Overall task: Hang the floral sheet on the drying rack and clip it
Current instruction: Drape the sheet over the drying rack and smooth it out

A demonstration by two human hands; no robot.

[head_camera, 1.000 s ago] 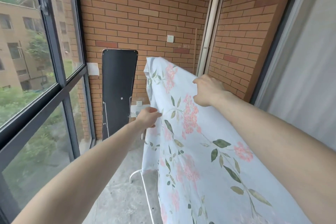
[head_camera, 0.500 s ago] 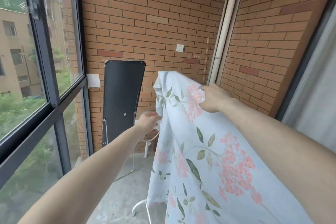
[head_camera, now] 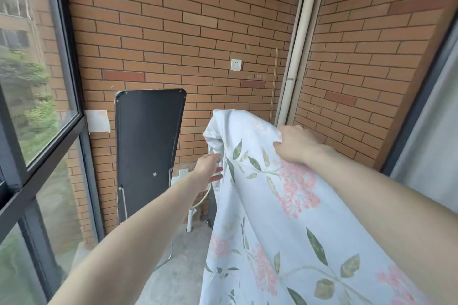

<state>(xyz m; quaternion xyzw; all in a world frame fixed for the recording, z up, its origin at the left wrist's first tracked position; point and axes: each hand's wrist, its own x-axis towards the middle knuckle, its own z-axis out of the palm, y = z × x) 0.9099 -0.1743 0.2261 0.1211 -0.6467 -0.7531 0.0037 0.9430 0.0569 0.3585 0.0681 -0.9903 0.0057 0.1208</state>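
The floral sheet (head_camera: 285, 205), pale blue with pink blossoms and green leaves, is draped over the drying rack and hides most of it. Only a white tube leg of the rack (head_camera: 190, 218) shows below the sheet's left edge. My right hand (head_camera: 295, 143) grips a bunch of fabric on the top ridge near the far end. My left hand (head_camera: 208, 168) reaches to the sheet's left hanging edge, its fingers fairly straight and touching the cloth. No clip is in view.
A black folded board (head_camera: 148, 151) leans on the brick wall (head_camera: 173, 32) just left of the rack. A dark-framed window (head_camera: 62, 82) runs along the left. A white pipe (head_camera: 297, 57) stands in the corner, and the floor is bare concrete (head_camera: 178, 267).
My right hand has slid along the ridge toward the sheet's far end, still gripping. My left hand's fingers have loosened from a pinch to nearly straight. The view has moved closer to the wall.
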